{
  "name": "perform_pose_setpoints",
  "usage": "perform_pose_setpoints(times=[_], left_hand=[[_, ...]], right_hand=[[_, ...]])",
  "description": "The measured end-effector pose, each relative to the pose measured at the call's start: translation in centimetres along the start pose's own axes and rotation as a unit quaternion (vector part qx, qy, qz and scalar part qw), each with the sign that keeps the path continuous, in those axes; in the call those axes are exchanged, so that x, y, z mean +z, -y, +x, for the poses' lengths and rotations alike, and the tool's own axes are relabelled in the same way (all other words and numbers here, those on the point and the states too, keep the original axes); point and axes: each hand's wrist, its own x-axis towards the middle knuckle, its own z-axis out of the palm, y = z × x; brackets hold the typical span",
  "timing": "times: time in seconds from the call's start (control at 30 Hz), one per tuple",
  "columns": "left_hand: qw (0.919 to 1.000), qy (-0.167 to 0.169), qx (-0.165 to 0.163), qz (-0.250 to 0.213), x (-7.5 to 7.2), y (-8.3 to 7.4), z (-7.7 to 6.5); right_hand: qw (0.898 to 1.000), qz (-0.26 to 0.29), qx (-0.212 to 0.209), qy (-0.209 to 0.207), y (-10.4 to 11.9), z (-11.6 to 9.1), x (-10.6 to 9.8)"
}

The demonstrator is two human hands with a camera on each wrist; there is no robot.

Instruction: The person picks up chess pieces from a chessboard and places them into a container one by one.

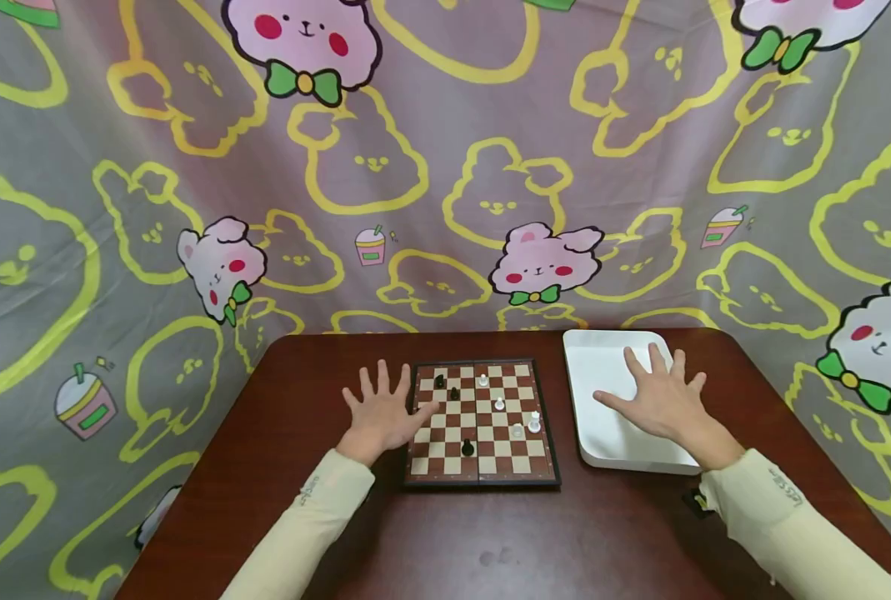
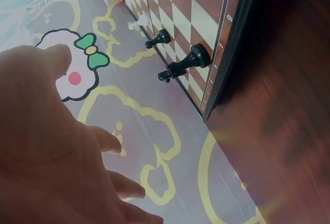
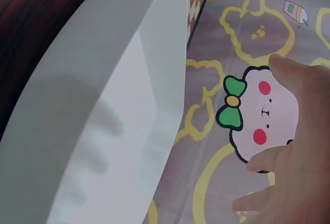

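A chessboard [image 1: 456, 468] with brown and cream squares lies on the table. My left hand [image 1: 383, 417] hovers at its left edge with fingers spread and holds nothing. On the board stand several chess pieces: a black pawn [image 2: 159, 38], a taller black piece [image 2: 196, 58], a white pawn [image 1: 499, 404] and a larger white piece [image 1: 535, 422] near the right edge. My right hand [image 1: 663, 402] is above a white tray [image 1: 583, 417] right of the board, fingers spread, gripping nothing. Part of the tray is hidden behind that hand.
The dark reddish-brown table [image 1: 483, 542] extends toward me in front of the board. A patterned cloth [image 1: 445, 183] hangs behind and beside it. A small dark object [image 1: 696, 502], partly covered by my right sleeve, is near the tray's front corner.
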Motion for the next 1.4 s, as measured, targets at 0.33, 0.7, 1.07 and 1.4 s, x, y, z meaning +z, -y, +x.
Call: perform_pose_setpoints(times=[0.33,0.7,1.07,1.4], left_hand=[[0.9939,0.079,0.072,-0.027,0.2,1.6,0.7],[0.9873,0.125,0.081,-0.055,2.6,3.8,2.1],[0.9844,0.136,0.105,-0.039,3.9,4.3,2.7],[0.9801,0.133,0.145,-0.027,4.4,4.8,3.1]], right_hand=[[0.997,0.045,-0.068,-0.016,1.1,0.0,0.6],[0.982,0.145,-0.121,0.029,3.4,0.3,2.6],[0.965,0.197,-0.122,0.122,6.6,1.5,4.4],[0.960,0.200,-0.124,0.155,7.8,2.5,5.7]])
